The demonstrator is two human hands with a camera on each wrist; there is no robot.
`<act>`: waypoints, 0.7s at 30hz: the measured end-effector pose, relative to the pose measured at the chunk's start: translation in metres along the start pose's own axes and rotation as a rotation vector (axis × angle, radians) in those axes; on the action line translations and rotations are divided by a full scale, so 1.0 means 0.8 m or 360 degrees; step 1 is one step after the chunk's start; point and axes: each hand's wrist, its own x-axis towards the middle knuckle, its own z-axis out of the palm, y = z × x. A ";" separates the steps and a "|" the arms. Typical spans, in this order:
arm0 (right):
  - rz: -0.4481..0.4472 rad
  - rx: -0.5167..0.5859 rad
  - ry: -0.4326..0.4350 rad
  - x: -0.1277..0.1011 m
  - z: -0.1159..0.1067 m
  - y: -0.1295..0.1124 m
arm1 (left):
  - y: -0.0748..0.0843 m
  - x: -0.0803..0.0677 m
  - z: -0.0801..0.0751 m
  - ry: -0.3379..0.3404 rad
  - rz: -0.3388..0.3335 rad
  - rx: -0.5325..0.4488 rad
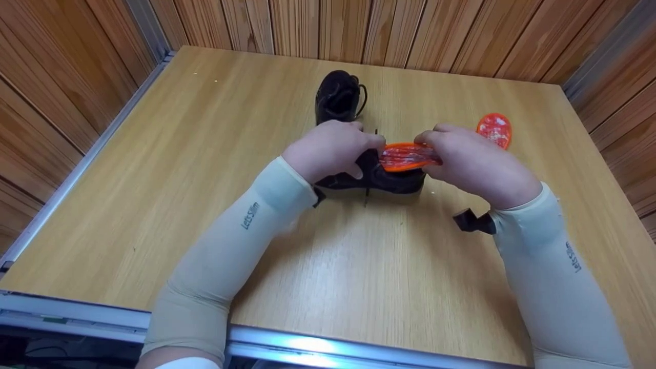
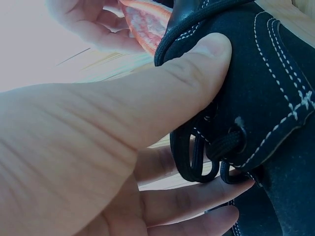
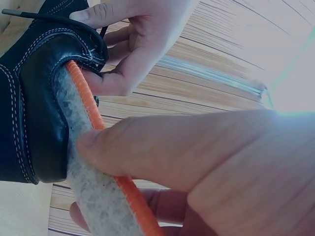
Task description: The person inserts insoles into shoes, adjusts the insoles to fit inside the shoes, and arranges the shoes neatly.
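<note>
1. Left hand point(image 1: 330, 149): grip closed on the near black suede lace-up shoe with white stitching point(image 1: 376, 177). The thumb point(image 2: 197, 73) presses on the collar edge beside the laces; the other fingers point(image 2: 197, 201) curl under the lacing.
2. Right hand point(image 1: 474, 163): grip closed on the orange insole with a grey felt underside point(image 1: 407, 156). The thumb point(image 3: 142, 147) lies across its orange edge, with fingers beneath; how many fingers bear on it cannot be told from the wrist view.
3. Orange insole: one end sits inside the opening of the near shoe, against the leather collar; the rest projects toward the right hand, bent between the fingers.
4. Near black shoe: lies on the light wooden surface point(image 1: 359, 266) at its middle, between the two hands. Black laces point(image 2: 206, 157) hang loose at the eyelets.
5. Second black lace-up shoe point(image 1: 337, 97): stands on the surface just behind the near shoe, toward the far edge, touched by neither hand.
6. Second orange insole, oval point(image 1: 494, 129): lies flat on the surface, beyond and to the right of the right hand, apart from both shoes.
7. Cream sleeves point(image 1: 241, 241): cover both forearms to the wrists, each with small grey lettering.
8. Small black fitting point(image 1: 474, 221): at the right wrist, just above the surface.
9. Wooden plank walls point(image 1: 410, 31): enclose the surface on three sides.
10. Metal rail point(image 1: 307, 348): runs along the near edge.
</note>
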 end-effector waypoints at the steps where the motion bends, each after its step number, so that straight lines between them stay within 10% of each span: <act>1: 0.0002 0.0000 -0.0006 0.000 0.000 0.000 | 0.000 0.000 0.000 -0.0002 0.0000 -0.0002; 21: 0.0028 -0.0003 -0.0094 -0.005 -0.006 0.012 | 0.001 0.000 0.001 0.0010 -0.0019 0.0020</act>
